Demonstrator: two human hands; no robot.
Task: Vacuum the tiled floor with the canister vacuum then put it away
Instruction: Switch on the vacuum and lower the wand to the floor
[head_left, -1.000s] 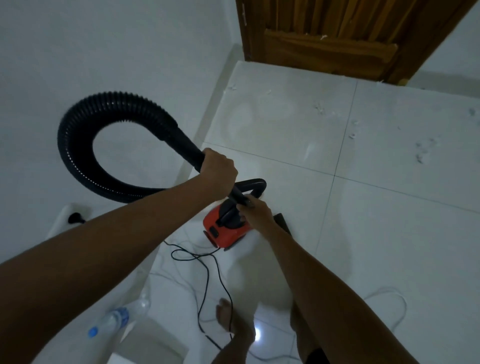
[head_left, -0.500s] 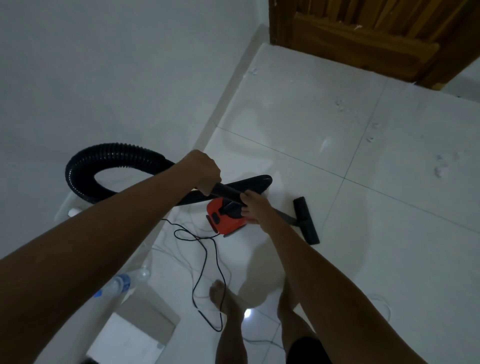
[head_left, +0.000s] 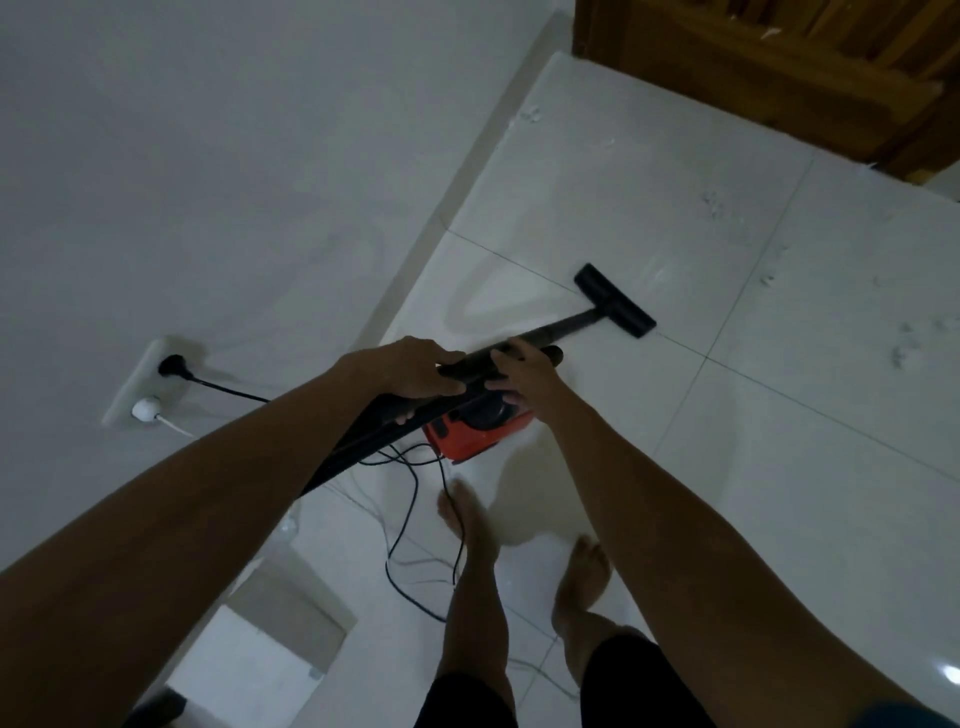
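Two hands hold the black wand (head_left: 566, 327) of the canister vacuum. The left hand (head_left: 410, 366) grips the rear section of the wand from above, fingers curled round it. The right hand (head_left: 519, 374) grips the same tube just ahead of the left, thumb on the upper side and fingers wrapped beneath. The wand runs forward and to the right from the hands to the black floor nozzle (head_left: 615, 300), which lies flat on the white tiled floor (head_left: 779, 467), across a grout line. Small specks of debris (head_left: 901, 353) are scattered on the tiles to the right of the nozzle.

The red canister body (head_left: 472, 439) sits on the floor directly below the hands, partly hidden by them. The black hose (head_left: 358, 447) leaves the wand behind the left hand and passes under the left forearm. A black power cord (head_left: 410, 499) lies in loose loops on the floor beside the canister and by the bare feet (head_left: 470, 519). A black plug (head_left: 174, 366) and a white plug (head_left: 145, 409) are seated in a wall socket plate (head_left: 137, 384) at the left. A wooden door (head_left: 779, 62) stands at the upper right.
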